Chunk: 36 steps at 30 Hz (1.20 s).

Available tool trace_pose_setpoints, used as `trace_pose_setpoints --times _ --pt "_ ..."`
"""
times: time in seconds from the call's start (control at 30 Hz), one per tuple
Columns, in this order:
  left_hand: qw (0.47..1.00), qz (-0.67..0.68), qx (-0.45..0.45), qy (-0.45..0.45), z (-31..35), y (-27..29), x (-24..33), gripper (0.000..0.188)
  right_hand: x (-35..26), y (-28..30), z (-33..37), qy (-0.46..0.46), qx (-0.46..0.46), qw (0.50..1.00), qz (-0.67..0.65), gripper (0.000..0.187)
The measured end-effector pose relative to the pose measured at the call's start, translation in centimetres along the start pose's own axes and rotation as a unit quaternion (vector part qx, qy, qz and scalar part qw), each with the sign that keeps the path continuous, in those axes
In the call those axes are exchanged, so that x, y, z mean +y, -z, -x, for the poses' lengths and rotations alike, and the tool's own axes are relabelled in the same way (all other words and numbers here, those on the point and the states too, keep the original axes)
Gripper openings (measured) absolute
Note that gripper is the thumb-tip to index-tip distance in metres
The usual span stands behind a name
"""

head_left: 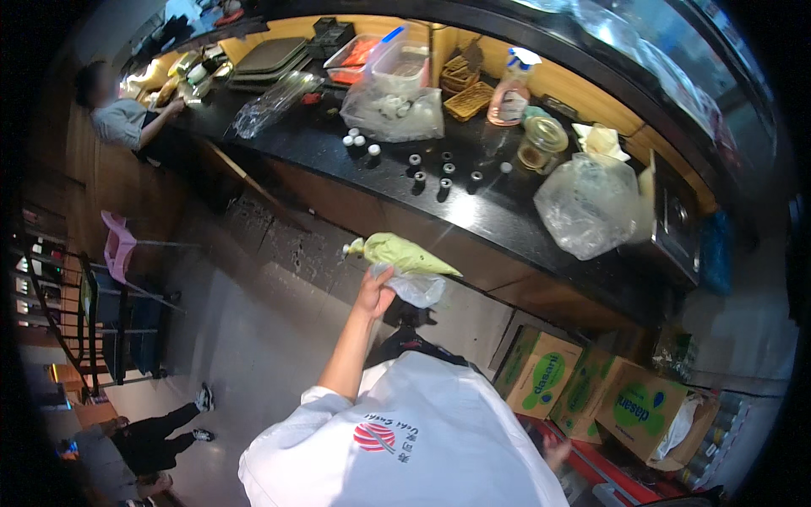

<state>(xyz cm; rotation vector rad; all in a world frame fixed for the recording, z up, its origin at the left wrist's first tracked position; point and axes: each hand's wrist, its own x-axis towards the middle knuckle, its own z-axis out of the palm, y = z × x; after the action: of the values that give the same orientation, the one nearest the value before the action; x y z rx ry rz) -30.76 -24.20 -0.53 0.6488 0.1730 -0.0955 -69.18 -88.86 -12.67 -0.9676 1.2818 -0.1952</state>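
My left hand (pixel 374 294) is closed on a piping bag (pixel 397 253) filled with pale green paste, held out in front of the counter. The bag lies almost level, its knotted end to the left and its narrow tip to the right. Loose clear plastic (pixel 419 290) hangs beneath it, beside my fingers. Low on the right side, my right hand (pixel 556 453) is near the cardboard boxes, blurred, so its fingers cannot be made out.
On the black counter (pixel 321 160) stand small dark bottles (pixel 445 185), white-capped ones (pixel 373 150), a spray bottle (pixel 510 91), a glass jar (pixel 541 142) and plastic bags (pixel 588 203). Cardboard boxes (pixel 541 372) sit at right. Two other people (pixel 121 118) are at left, by a pink stool (pixel 119 245).
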Motion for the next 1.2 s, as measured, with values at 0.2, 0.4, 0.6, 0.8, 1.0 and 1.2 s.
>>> trace_pose_setpoints --times 0.2,0.4,0.6,0.8,1.0,1.2 --pt "0.998 -0.028 -0.055 -0.017 -5.4 2.0 5.7 0.058 -9.1 11.8 9.8 -0.002 0.203 0.974 0.104 0.050" --pt "0.999 0.020 -0.029 0.003 -8.0 2.6 8.2 0.054 -13.3 1.9 14.7 0.020 0.139 0.966 0.218 0.052" --pt "0.998 0.026 -0.038 0.040 -7.8 2.4 8.6 0.055 -15.5 -29.3 12.8 0.164 -0.315 0.799 0.485 0.055" --pt "0.978 -0.006 -0.204 -0.051 -5.2 0.4 5.8 0.042 -29.2 -54.5 12.1 0.403 -0.384 0.757 0.342 0.038" --pt "0.994 0.086 0.034 -0.056 -4.8 -5.9 1.1 0.051 -38.6 -76.6 3.7 0.439 -0.441 0.618 0.481 0.060" --pt "0.985 0.088 0.035 -0.143 -5.7 -11.9 -4.1 0.050 -32.8 -89.8 -3.7 0.471 -0.390 0.373 0.697 0.062"
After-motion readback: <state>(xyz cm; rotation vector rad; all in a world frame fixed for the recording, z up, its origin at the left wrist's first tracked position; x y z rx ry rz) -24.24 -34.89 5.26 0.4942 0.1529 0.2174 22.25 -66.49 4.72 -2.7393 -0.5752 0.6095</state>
